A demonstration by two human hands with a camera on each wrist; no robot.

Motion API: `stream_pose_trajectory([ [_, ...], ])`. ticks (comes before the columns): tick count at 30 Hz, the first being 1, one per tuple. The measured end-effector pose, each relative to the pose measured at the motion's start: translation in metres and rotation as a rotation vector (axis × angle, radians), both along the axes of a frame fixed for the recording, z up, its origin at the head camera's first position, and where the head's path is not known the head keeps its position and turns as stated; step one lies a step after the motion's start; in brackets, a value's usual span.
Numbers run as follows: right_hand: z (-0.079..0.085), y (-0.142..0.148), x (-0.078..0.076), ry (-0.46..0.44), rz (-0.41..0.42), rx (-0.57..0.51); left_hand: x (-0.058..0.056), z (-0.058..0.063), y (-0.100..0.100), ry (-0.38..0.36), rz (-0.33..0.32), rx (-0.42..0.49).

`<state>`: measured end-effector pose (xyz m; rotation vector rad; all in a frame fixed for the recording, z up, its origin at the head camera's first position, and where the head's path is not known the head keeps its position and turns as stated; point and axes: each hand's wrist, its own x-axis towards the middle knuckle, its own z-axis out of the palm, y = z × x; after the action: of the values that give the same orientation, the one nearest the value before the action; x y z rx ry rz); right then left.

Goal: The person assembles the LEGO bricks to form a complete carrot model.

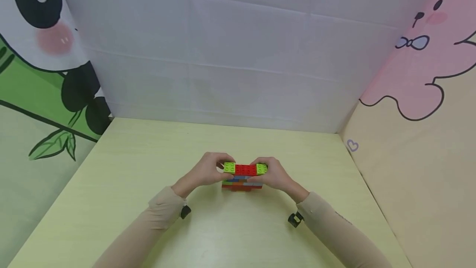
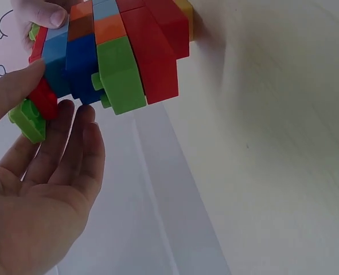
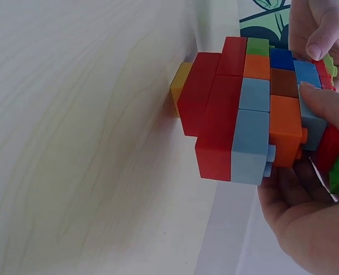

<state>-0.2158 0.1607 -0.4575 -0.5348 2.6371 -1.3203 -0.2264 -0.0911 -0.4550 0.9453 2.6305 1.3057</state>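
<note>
multicoloured plastic brick stack (image 1: 242, 178) at frame centre on the pale yellow-green table (image 1: 238, 226), left hand (image 1: 205, 171) and right hand (image 1: 274, 175) either side, fingers pinching its lime-green end bricks

Surface: pale yellow-green table (image 1: 122, 177) with faint wood grain, closed in by fabric screens at back and sides | Resting on it: one multicoloured block stack (image 1: 242, 176), near the middle, topped by a red row with lime-green blocks at either end, with red, blue, orange and grey layers beneath
</note>
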Motion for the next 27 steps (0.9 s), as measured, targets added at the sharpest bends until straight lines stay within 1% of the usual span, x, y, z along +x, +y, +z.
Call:
stream_pose_trajectory([
  [2, -0.002, 0.0, 0.0, 0.001, 0.002, -0.016, -0.001, -0.005, 0.001, -0.023, 0.003, 0.017],
  [3, 0.001, -0.001, 0.003, 0.0, 0.002, -0.023, -0.001, -0.007, 0.001, -0.042, 0.005, 0.028],
  [6, -0.004, 0.001, 0.002, 0.004, 0.006, -0.044, 0.0, -0.012, 0.002, -0.106, 0.002, 0.075],
  [9, -0.009, 0.004, 0.002, -0.009, 0.015, -0.071, 0.001, -0.014, 0.001, -0.155, 0.006, 0.1],
  [10, -0.015, 0.007, 0.0, -0.016, 0.018, -0.089, 0.002, -0.014, 0.002, -0.161, 0.006, 0.105],
  [15, -0.022, 0.012, 0.002, -0.041, 0.038, -0.169, 0.003, -0.015, 0.002, -0.155, 0.009, 0.1],
  [18, -0.025, 0.014, 0.002, -0.056, 0.052, -0.201, 0.004, -0.016, 0.002, -0.167, 0.015, 0.106],
  [23, -0.026, 0.016, 0.002, -0.073, 0.062, -0.221, 0.007, -0.021, 0.001, -0.201, 0.02, 0.121],
  [27, -0.027, 0.017, 0.002, -0.074, 0.069, -0.229, 0.008, -0.027, -0.001, -0.202, 0.006, 0.124],
])
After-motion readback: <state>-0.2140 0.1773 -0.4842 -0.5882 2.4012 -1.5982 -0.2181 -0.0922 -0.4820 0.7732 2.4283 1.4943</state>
